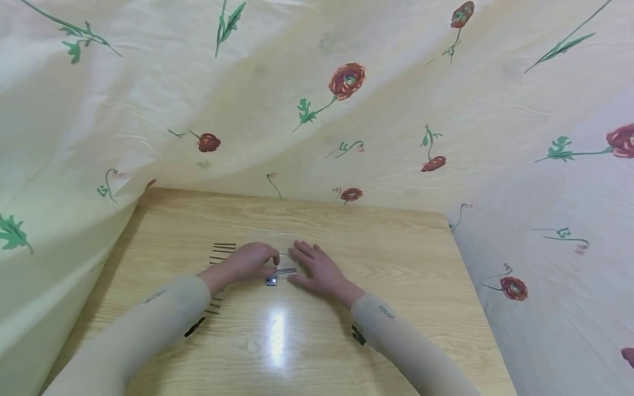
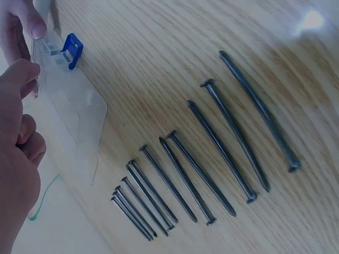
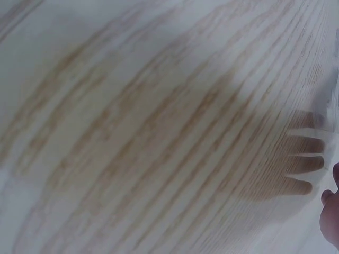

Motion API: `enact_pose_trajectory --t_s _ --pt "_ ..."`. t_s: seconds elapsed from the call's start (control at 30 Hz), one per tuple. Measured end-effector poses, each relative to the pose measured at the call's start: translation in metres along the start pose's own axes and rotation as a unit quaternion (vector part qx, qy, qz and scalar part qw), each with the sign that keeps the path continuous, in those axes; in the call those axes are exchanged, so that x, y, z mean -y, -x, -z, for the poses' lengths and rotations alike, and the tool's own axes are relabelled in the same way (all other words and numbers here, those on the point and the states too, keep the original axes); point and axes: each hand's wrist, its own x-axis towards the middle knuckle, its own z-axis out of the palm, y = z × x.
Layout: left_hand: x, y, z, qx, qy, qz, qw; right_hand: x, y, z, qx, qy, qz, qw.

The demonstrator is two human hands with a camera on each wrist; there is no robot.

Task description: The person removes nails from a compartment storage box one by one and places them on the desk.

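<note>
A clear plastic box point(image 2: 74, 100) with a blue latch point(image 2: 72, 51) lies on the table under both hands. Several slim nails point(image 1: 285, 270) show between the hands, over the box. My left hand point(image 1: 250, 262) reaches across the box's left side, fingers bent, thumb right at the nails' left ends. Whether it pinches one I cannot tell; the thumb is hidden in the left wrist view. At the box's right side, my right hand point(image 1: 322, 270) rests with fingers extended and thumb at the near edge. The right wrist view catches only fingertips point(image 3: 331, 211) at its right edge.
Dark nails of several sizes point(image 2: 228, 135) lie in a row on the wooden table point(image 1: 396, 264), left of the box and partly under my left forearm. Flower-printed cloth point(image 1: 277, 110) hangs behind the table and along both sides.
</note>
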Motion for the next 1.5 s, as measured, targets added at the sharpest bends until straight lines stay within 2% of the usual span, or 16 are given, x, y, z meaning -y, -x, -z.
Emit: enact_pose_trajectory --t_s 0.33,0.53,1.0,1.27,1.5 --pt "0.003 -0.017 -0.011 0.018 -0.020 -0.028 0.9992 -0.003 -0.001 -0.003 0.010 -0.001 -0.001 1.000" --pt "0.000 -0.018 -0.009 0.021 -0.033 -0.049 0.9980 -0.004 -0.001 -0.008 0.006 0.007 0.002 1.000" --pt "0.005 -0.022 -0.011 0.032 -0.076 -0.102 0.9914 -0.008 0.001 -0.006 0.006 0.005 0.017 1.000" --pt "0.005 -0.028 -0.007 0.057 -0.086 -0.101 0.9896 -0.013 -0.001 -0.007 0.000 0.003 0.024 1.000" --pt "0.005 -0.031 -0.005 0.066 -0.086 -0.108 0.9882 -0.014 -0.002 -0.007 0.001 0.003 0.025 1.000"
